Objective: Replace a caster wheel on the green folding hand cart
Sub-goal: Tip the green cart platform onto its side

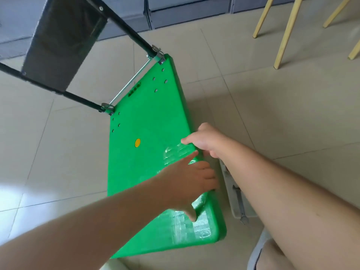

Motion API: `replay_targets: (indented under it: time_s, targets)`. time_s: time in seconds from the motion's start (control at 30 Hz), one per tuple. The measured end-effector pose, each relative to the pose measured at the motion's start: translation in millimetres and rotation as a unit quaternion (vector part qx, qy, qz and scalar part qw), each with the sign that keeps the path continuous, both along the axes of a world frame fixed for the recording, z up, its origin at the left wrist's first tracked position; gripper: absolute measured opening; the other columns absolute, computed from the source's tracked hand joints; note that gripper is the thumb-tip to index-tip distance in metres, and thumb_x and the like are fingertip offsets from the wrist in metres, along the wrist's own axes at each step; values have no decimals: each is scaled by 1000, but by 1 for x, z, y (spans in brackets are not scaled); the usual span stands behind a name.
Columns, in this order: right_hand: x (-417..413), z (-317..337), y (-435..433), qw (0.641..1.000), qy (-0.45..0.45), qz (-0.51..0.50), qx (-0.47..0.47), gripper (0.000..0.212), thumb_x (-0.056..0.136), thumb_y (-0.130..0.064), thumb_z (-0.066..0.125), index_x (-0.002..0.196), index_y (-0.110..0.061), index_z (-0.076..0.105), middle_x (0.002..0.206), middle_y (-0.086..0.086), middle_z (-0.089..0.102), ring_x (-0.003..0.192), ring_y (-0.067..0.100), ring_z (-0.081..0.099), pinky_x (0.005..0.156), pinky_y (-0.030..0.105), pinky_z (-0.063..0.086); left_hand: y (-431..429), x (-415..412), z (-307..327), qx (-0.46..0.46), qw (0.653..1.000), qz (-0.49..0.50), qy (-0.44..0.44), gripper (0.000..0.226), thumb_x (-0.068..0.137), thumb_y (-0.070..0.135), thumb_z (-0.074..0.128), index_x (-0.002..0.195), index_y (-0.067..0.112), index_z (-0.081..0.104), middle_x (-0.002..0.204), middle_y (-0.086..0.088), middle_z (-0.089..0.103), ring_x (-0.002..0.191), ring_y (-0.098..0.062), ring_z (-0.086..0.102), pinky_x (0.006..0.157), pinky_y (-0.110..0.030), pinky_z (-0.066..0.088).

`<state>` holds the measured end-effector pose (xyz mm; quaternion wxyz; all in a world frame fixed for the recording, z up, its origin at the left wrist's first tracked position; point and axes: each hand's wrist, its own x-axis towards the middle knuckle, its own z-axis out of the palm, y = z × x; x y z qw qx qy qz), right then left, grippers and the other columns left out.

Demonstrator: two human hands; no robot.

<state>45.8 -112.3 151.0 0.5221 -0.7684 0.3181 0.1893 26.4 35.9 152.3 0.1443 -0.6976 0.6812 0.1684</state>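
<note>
Grips the right-hand rim of the green cart (148, 117) with both hands. Curls the left grip (191, 182) over that rim, fingers (209, 175) wrapped down past the edge, thumb (191, 213) pressed onto the deck. Clamps the right grip (206, 142) on the same rim just beyond the left grip, thumb laid along the top, other fingers hooked down the side. Sets the two close together, hardly a gap between.

Cart deck face up over the tiled floor (58, 152), stretching away from the grips toward the far left; cannot tell whether the held rim is lifted. Crinkled clear film (173, 152) stuck on the deck under and beside both grips, more of it nearer than the left grip. Yellow round sticker (137, 143) on the deck left of the right grip.

At the end far from the grips, black folding handle (136, 37) raised, dark panel (64, 39) between its tubes, silver cross bar (130, 82) at the hinge.

On the floor right of the left grip, under the right forearm, pale flat tray (228, 184) with a grey metal tool (241, 207) in it; cannot tell which tool. Well beyond the right grip, light wooden chair legs (288, 32) and grey storage units (185, 10) along the wall
</note>
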Motion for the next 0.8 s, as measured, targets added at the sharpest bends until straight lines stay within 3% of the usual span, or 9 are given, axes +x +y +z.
replay_targets:
  time_s: [0.07, 0.13, 0.27, 0.33, 0.47, 0.63, 0.8]
  targets:
    - [3, 20, 10, 999, -21, 7, -39, 32, 91, -28, 76, 104, -9, 53, 117, 5, 59, 111, 30, 61, 82, 35, 48, 9, 4, 15, -44, 999, 0, -3, 99, 66, 80, 78, 144, 28, 48, 142, 6, 53, 141, -23, 41, 128, -58, 21]
    - [7, 36, 20, 996, -39, 10, -74, 27, 88, -27, 76, 86, -14, 52, 99, 0, 64, 89, 24, 66, 75, 33, 55, 21, 8, 28, -87, 996, 0, -3, 99, 63, 80, 79, 142, 29, 51, 139, 5, 55, 138, -22, 44, 128, -57, 23]
    - [11, 66, 42, 985, -62, 26, -158, 25, 76, -28, 76, 93, -14, 64, 99, 6, 70, 86, 29, 71, 81, 43, 63, 46, 6, 42, -147, 989, 3, 2, 96, 63, 77, 81, 140, 32, 47, 134, 7, 55, 138, -21, 45, 130, -55, 15]
    - [6, 72, 46, 981, -58, 38, -181, 29, 77, -29, 76, 99, -13, 65, 100, 6, 70, 86, 28, 71, 78, 41, 63, 53, 3, 43, -155, 988, -4, 2, 96, 65, 76, 81, 141, 32, 44, 134, 7, 55, 139, -21, 45, 131, -56, 14]
    - [-8, 77, 55, 974, -55, 52, -212, 27, 80, -30, 76, 98, -14, 65, 98, 4, 70, 83, 26, 71, 77, 40, 64, 72, -5, 42, -185, 982, -25, -4, 97, 66, 76, 81, 143, 29, 45, 136, 8, 57, 141, -20, 43, 127, -61, 25]
    - [-21, 89, 67, 967, -61, 80, -234, 24, 79, -29, 77, 95, -13, 67, 97, 4, 69, 78, 24, 70, 70, 36, 64, 94, -18, 48, -201, 979, -20, -5, 94, 72, 74, 79, 145, 30, 42, 141, 9, 55, 147, -18, 40, 128, -61, 21]
    - [-25, 108, 77, 951, -80, 103, -280, 25, 77, -31, 78, 93, -14, 66, 92, 0, 65, 70, 20, 64, 48, 24, 43, 107, -26, 62, -241, 971, 0, 6, 87, 77, 71, 79, 145, 29, 45, 143, 10, 53, 148, -16, 39, 129, -60, 21]
